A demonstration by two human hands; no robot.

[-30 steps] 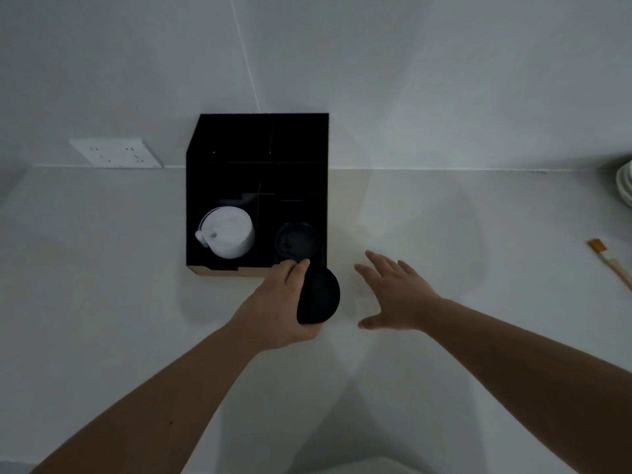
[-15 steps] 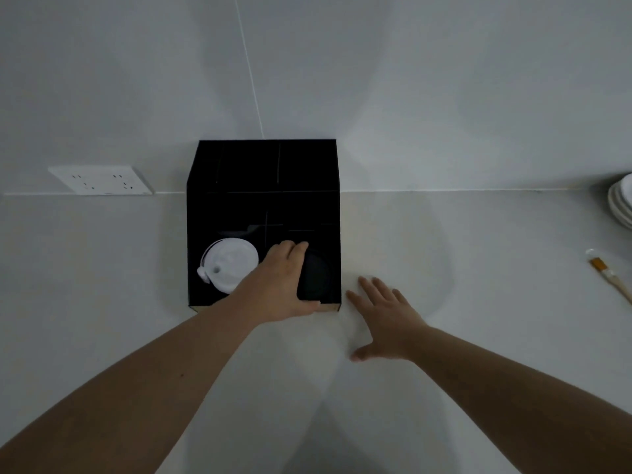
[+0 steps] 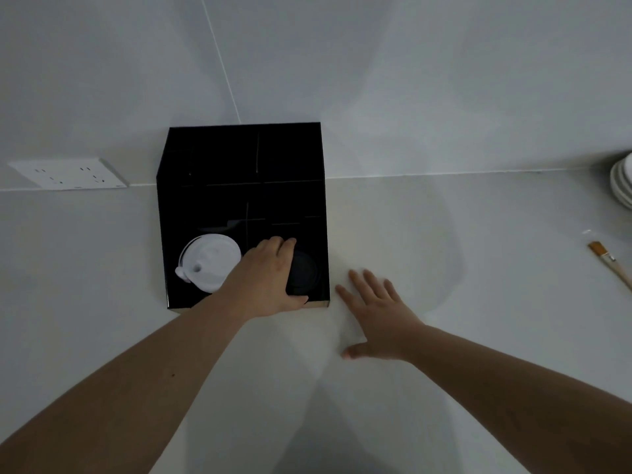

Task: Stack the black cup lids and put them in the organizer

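Note:
A black organizer (image 3: 239, 159) with several compartments stands against the wall on the white counter. My left hand (image 3: 266, 278) reaches into its front right compartment and grips a stack of black cup lids (image 3: 304, 271), thumb at the near side, fingers over the top. The lids sit low in that compartment, partly hidden by my hand. White lids (image 3: 208, 265) fill the front left compartment. My right hand (image 3: 372, 313) rests flat on the counter just right of the organizer, fingers spread, holding nothing.
A wall socket (image 3: 68, 173) is at the left. A small paintbrush (image 3: 612, 265) lies on the counter at the far right, with stacked white plates (image 3: 622, 181) behind it at the frame edge.
My left hand carried the black lids from in front of the organizer into its front right compartment. My right hand lowered onto the counter beside the organizer. The view shifted slightly.

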